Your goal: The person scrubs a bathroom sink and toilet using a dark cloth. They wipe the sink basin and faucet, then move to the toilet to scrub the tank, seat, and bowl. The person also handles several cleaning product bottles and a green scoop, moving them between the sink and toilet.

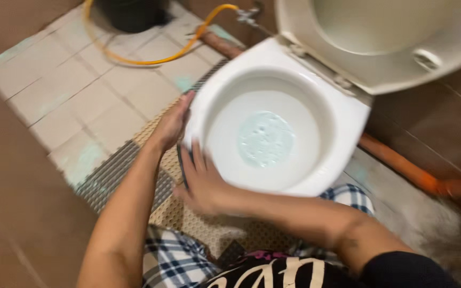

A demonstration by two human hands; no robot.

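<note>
Tiled floor (65, 90) carries toilet bowl (342, 114), perforated mat (188, 213), yellow hose (134, 60).

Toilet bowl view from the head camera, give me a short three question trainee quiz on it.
1. True or false: the seat lid is raised.
2. Which hand lies flat against the outer side of the toilet bowl: A left hand, B right hand?
3. What colour is the hose on the tiled floor?
Key: 1 true. 2 A; the right hand rests on the front rim. 3 Yellow-orange.
</note>
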